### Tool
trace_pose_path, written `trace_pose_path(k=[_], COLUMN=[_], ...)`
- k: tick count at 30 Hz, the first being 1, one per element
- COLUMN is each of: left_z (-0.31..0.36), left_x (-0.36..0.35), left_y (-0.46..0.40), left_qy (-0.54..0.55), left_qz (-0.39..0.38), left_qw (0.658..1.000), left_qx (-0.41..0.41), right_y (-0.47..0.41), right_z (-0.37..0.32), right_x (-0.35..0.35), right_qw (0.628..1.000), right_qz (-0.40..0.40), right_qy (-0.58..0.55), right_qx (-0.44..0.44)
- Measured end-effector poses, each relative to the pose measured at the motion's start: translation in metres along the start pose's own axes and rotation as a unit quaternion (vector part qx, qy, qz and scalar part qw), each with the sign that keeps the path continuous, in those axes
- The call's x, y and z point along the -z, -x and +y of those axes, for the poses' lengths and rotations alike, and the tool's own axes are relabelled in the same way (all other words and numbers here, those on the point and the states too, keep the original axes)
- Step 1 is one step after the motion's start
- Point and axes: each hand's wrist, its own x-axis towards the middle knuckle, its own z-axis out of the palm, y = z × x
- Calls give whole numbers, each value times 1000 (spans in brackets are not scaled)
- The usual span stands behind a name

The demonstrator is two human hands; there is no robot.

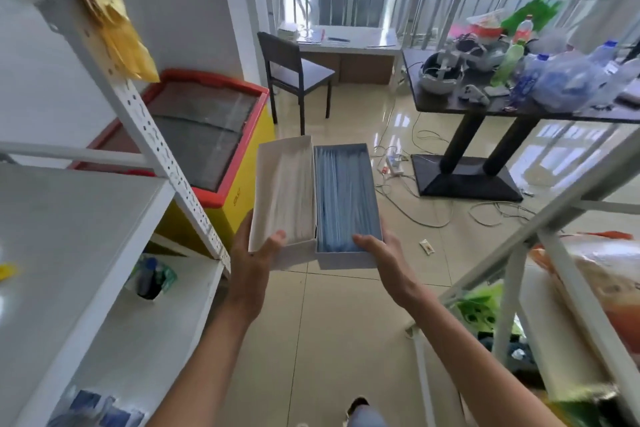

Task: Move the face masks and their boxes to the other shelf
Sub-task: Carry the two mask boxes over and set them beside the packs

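We hold two open boxes side by side above the tiled floor (pixel 311 322), between a white shelf unit (pixel 69 218) on our left and another shelf rack (pixel 554 270) on our right. Our left hand (pixel 254 260) grips the near end of the white box (pixel 277 191), thumb curled over its rim; its masks look white. Our right hand (pixel 381 251) grips the near end of the box of blue face masks (pixel 346 191), thumb lying on the masks. The two boxes touch along their long sides. Beyond stand a red-rimmed yellow freezer chest (pixel 221 163), a dark chair (pixel 294 73) and a cluttered black table (pixel 519 104).
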Motion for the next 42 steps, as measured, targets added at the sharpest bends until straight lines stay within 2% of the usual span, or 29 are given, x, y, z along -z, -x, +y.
trace_pose_path(k=[8, 13, 16, 24, 32, 42], left_z=[17, 27, 29, 27, 41, 40], left_x=[-81, -117, -128, -140, -156, -226], left_y=[-96, -156, -190, -298, -414, -568], left_qy=[1, 1, 12, 27, 27, 9], left_qz=[-42, -49, -44, -28, -55, -61], left_qw=[998, 998, 998, 999, 998, 998], left_qx=[-39, -49, -35, -6, -13, 12], right_y=[-99, -161, -198, -311, -433, -579], right_z=[15, 20, 24, 33, 30, 44], right_x=[56, 87, 97, 106, 100, 147], right_qw=[999, 998, 996, 994, 990, 987], right_qz=[40, 57, 65, 78, 97, 109], right_qy=[13, -15, -37, -39, -65, -82], right_qx=[8, -25, -57, -69, -84, -84])
